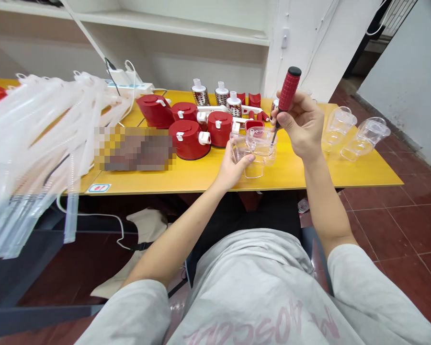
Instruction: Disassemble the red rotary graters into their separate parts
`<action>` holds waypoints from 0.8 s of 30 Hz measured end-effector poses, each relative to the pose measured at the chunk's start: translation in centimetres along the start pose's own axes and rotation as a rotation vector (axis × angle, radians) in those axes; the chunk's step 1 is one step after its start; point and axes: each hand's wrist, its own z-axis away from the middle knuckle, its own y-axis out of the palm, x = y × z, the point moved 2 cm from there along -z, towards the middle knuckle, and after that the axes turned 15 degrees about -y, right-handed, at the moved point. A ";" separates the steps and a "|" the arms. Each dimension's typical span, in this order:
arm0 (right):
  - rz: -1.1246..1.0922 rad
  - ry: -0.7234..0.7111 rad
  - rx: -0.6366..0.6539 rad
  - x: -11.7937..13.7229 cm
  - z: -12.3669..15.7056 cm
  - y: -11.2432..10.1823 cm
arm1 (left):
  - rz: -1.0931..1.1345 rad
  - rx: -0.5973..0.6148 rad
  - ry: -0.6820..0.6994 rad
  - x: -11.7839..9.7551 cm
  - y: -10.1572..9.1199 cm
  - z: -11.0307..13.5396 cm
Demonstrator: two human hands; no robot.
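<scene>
My left hand (234, 165) grips a clear plastic housing (259, 155) just above the front part of the yellow table. In my right hand (303, 122) is a screwdriver (289, 91) with a red grip and black end cap, its shaft pointing down. The tip reaches the housing's round opening; whether it touches the plastic I cannot tell. Behind my left hand stand several red plastic bodies (189, 139) with white tabs. Farther back are metal grater drums (200, 96) with white stems, white handles (251, 109) and small red parts (254, 99).
Two more clear housings (368, 139) stand on the table's right end. Clear plastic bags (39, 139) are heaped at the left, beside a power strip (140, 88) with cables. A blurred-out brown object (136, 151) lies left of the red bodies. White shelves (172, 24) rise behind the table (187, 179).
</scene>
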 end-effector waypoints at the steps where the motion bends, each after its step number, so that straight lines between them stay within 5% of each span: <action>1: 0.006 0.005 0.009 0.3 0.0 0.0 | 0.005 -0.004 -0.003 0.0 0.0 0.0; 24: 0.123 0.010 -0.106 0.4 4.7 0.6 | 0.031 0.014 -0.053 -0.3 0.2 0.2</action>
